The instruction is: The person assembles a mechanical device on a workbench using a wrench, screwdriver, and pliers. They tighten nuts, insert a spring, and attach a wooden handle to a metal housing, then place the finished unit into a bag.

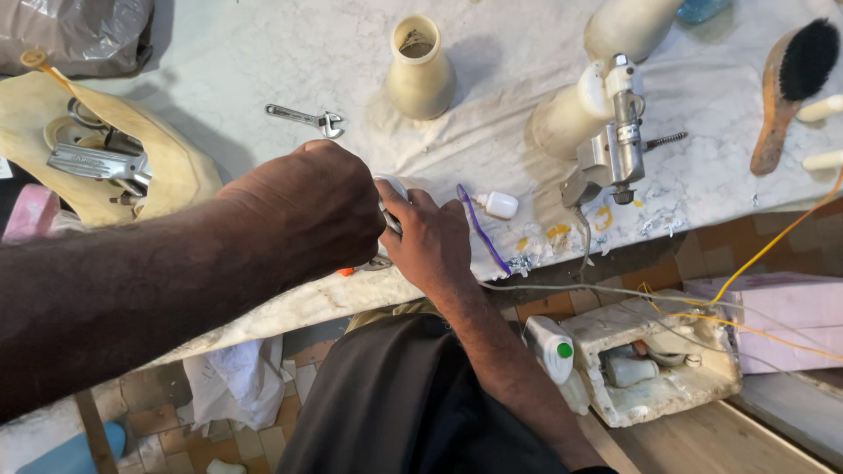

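Note:
My left hand [303, 211] and my right hand [430, 237] meet at the front edge of a white marble worktop [263, 61]. Both are closed around a small white and metal object [392, 204] that shows only between them; most of it is hidden. Something orange [346, 271] peeks out below my left hand. A purple strip [479, 230] and a small white squeeze bottle [499, 205] lie just right of my right hand.
A cream vase-shaped piece [420, 70], a small wrench [306, 118], a clamped metal tool [619, 132] and a brush [790, 88] sit on the top. A yellow bag with metal tools [105, 162] lies left. Below right: a foam box [654, 360], a white bottle [549, 344], yellow wires [764, 254].

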### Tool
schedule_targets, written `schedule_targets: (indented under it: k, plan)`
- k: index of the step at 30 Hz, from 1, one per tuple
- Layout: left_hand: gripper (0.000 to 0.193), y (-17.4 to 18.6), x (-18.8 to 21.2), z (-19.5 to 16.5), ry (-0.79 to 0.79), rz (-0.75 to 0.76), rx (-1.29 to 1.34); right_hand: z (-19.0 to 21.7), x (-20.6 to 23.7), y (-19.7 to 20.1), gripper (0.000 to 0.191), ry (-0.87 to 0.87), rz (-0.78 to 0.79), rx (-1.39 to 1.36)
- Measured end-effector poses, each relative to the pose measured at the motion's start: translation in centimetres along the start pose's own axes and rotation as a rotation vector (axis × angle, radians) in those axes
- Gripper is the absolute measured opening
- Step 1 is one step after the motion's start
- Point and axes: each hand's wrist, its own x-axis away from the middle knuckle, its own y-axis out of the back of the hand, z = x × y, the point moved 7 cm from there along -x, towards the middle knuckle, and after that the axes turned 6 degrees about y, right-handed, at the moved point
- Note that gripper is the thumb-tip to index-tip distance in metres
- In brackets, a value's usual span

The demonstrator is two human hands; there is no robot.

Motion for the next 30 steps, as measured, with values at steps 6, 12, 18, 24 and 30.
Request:
schedule_targets:
  k: [6, 12, 18, 24, 30]
  plan:
    - [0.033, -0.1, -0.1, 1.1, 0.031, 0.088, 0.152, -0.3, -0.1, -0.1, 0.056, 0.047, -0.032, -0.011]
    - [0.026, 0.3, -0.1, 1.7, 0.092, 0.142, 0.308, -0.7, -0.2, -0.7, 0.061, 0.046, 0.021, -0.037]
    - [0.021, 0.1, -0.2, 2.6, 0.163, 0.195, 0.429, -0.7, -0.4, -0.7, 0.058, 0.03, 0.039, -0.041]
    - [0.024, -0.6, 0.8, 2.8, 0.462, 0.256, 0.776, -0.7, -0.4, -0.4, 0.06, 0.015, 0.019, -0.071]
    - [0.017, -0.6, 0.8, 4.3, 0.578, 0.093, 0.911, 0.1, -0.8, 0.7, 0.061, 0.018, -0.016, -0.011]
